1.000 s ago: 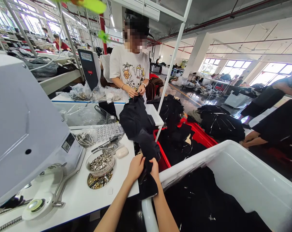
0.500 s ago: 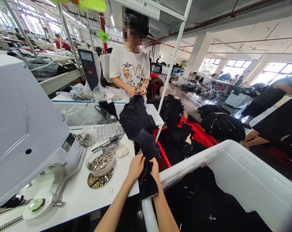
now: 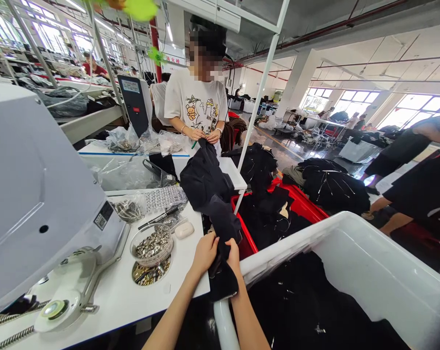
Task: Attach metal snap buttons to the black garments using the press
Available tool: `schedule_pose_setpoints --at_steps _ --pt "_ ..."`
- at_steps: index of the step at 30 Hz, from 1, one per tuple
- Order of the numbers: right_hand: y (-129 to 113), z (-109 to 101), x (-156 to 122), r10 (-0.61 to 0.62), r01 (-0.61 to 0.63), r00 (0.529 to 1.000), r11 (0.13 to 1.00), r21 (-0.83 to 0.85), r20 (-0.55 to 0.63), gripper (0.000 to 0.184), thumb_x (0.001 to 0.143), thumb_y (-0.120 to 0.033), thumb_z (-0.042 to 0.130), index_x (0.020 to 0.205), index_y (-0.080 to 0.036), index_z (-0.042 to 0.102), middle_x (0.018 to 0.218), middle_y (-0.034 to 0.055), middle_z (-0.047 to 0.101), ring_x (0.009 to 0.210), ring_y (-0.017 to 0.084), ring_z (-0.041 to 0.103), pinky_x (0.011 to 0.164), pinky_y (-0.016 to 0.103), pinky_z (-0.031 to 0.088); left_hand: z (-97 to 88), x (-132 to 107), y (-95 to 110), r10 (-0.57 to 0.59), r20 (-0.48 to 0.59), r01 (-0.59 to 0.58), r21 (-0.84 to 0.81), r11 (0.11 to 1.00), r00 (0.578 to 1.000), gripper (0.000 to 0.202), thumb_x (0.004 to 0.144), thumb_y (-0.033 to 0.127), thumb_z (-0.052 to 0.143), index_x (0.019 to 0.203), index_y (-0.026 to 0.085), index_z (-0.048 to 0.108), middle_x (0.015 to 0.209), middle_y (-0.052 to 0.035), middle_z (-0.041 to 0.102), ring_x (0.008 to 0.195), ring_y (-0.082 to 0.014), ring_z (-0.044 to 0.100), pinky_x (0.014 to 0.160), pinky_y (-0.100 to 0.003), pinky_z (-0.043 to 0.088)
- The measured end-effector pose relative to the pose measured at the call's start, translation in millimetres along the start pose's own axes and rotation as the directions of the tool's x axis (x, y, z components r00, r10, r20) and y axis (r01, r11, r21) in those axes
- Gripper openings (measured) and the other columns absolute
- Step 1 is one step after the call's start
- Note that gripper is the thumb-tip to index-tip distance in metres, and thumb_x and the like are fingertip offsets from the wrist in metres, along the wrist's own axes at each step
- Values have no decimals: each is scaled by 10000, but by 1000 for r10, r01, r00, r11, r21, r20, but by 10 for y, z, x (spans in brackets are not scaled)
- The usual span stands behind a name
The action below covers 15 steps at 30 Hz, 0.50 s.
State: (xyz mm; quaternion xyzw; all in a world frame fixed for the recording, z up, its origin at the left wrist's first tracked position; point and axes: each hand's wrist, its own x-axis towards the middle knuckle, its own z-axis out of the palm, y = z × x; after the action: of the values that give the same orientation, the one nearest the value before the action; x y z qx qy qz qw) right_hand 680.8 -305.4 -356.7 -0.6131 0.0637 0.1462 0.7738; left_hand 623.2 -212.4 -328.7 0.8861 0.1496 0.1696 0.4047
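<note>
Two bare hands are sharing one load in my head view: they are holding the long, soft black cloth garment (image 3: 223, 214), which is lying along the right edge of the smooth white counter (image 3: 183, 291). From my fingers, most of it is stretching far and slightly left, its long axis running away from me toward the co-worker's hands (image 3: 213, 137), which seem to be holding the far end. A shorter flap is drooping on the near side, close to the rounded rim of the big white plastic bin (image 3: 373, 272).

My left hand (image 3: 206, 252) is gripping the cloth's left side and my right hand (image 3: 234, 256) its right, so I am judging neither as nearer. Both sets of fingers are closing narrow on fabric; the fingertips underneath are hiding from me. My forearms are slanting inward from the near edge, meeting close together at the cloth. Well left of the left hand, a clear round dish (image 3: 160, 260) of shiny silver-coloured metal pieces is sitting on the counter.
</note>
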Motion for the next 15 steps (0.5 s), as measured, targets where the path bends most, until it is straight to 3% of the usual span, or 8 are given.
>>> schedule_pose_setpoints --at_steps 15 --pt "21 -58 15 -6 8 999 999 -48 40 215 652 -365 499 523 -197 469 528 -30 493 572 128 442 562 242 370 3 6 4 -5 5 5 7 1000 1000 221 918 199 377 959 145 588 956 -107 643 926 -238 573 832 -354 418"
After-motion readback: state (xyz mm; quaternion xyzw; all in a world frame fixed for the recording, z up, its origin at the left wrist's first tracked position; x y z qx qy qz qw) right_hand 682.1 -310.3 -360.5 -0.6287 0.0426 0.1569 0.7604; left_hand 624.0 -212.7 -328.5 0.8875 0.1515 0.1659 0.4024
